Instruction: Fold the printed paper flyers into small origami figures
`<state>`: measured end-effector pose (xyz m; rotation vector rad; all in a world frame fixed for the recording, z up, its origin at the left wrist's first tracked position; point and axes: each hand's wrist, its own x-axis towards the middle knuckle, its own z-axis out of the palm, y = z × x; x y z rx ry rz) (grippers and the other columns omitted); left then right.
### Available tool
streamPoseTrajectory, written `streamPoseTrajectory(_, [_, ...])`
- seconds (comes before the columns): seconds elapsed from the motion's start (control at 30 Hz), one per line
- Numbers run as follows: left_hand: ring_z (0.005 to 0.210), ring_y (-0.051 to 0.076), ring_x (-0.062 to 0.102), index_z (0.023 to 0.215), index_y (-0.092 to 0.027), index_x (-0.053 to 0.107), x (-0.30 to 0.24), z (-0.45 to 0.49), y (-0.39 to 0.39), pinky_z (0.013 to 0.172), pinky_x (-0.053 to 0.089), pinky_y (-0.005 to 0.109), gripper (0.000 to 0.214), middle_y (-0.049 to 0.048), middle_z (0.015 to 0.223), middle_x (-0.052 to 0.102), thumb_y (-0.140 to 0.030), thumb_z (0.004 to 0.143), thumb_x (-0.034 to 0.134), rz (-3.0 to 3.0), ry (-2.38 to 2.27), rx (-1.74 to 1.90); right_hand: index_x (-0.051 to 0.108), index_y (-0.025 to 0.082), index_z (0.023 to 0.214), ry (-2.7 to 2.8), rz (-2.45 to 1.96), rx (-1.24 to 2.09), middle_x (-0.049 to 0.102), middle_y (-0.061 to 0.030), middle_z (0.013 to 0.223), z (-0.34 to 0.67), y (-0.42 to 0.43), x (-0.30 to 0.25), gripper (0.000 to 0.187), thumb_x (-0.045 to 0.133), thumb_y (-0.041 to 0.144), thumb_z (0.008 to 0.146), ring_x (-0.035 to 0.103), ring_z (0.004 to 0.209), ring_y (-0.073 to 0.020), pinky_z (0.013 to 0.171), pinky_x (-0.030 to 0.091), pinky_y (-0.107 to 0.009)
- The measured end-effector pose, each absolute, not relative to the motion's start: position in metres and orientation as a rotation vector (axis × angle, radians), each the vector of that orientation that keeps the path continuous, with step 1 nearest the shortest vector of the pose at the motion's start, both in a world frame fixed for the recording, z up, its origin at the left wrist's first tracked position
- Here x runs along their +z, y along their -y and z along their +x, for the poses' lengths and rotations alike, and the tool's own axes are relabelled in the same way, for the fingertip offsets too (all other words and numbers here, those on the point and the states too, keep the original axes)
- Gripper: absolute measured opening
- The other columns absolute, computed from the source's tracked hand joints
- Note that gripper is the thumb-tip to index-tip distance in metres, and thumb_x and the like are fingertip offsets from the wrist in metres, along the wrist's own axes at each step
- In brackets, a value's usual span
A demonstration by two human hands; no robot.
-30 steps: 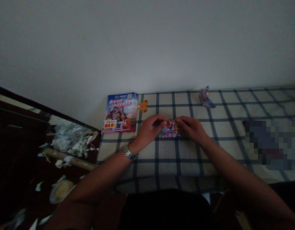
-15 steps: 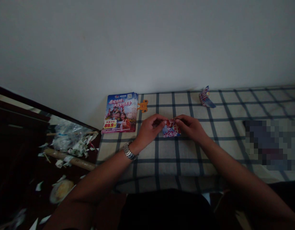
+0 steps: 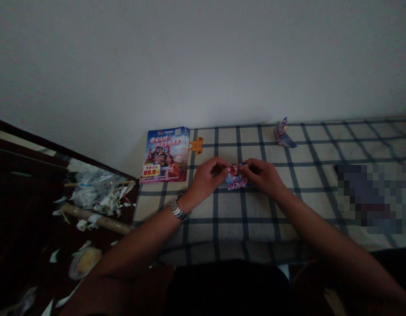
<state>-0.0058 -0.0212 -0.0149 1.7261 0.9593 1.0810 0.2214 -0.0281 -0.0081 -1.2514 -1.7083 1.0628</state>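
Note:
Between my hands is a small folded flyer (image 3: pixel 236 181), printed in blue, red and white, held just above the checked cloth (image 3: pixel 229 210). My left hand (image 3: pixel 212 174), with a metal watch on its wrist, pinches the flyer's left upper edge between thumb and fingers. On the other side my right hand (image 3: pixel 262 174) pinches the right upper edge; its fingertips partly cover the paper. A stack of matching flyers (image 3: pixel 165 153) lies to the left by the wall. Behind my right hand, a folded paper piece (image 3: pixel 284 135) with similar print stands near the wall.
An orange bear-shaped figure (image 3: pixel 197 145) is beside the stack. A blurred-out dark item (image 3: pixel 367 197) lies at the right. On the floor at left are a clear plastic bag (image 3: pixel 91 186), a cardboard tube (image 3: pixel 100 218), paper scraps and a roll of tape (image 3: pixel 85 262).
The folded flyer has turned slightly between my fingers, its lower edge now tilted and shifted a little right. Both hands stay in nearly the same place.

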Motion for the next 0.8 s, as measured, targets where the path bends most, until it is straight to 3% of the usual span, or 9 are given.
streamPoseTrajectory(0.23, [0.086,0.014,0.073,0.105,-0.018,0.069,-0.0141,-0.0052,0.0219,0.078,0.059,0.026,0.02,0.0057,0.097,0.077,-0.037,0.099,0.068,1.696,-0.931,1.02,0.068,0.018,0.082,1.765,-1.278,1.056,0.062,0.0003,0.066,0.2225,0.0277,-0.0063,0.035,0.066,0.051,0.095,0.052,0.059,-0.0126,0.054,0.036,-0.028])
streamPoseTrajectory(0.53, [0.078,0.014,0.071,0.1,-0.021,0.073,-0.0118,-0.0065,0.0205,0.072,0.058,0.026,0.023,0.003,0.09,0.076,-0.043,0.1,0.067,1.813,-0.986,0.99,0.067,0.019,0.081,1.813,-1.255,1.072,0.06,0.001,0.065,0.2224,0.0271,-0.0092,0.035,0.065,0.05,0.095,0.05,0.06,-0.0127,0.054,0.035,-0.028])
streamPoseTrajectory(0.8, [0.081,0.015,0.072,0.1,-0.02,0.073,-0.0118,-0.0071,0.0205,0.073,0.058,0.026,0.023,0.003,0.091,0.077,-0.042,0.099,0.067,1.812,-0.995,0.976,0.07,0.02,0.085,1.749,-1.207,1.073,0.068,-0.0017,0.074,0.2203,0.0278,-0.0052,0.037,0.06,0.054,0.099,0.059,0.066,-0.0164,0.062,0.045,-0.03])
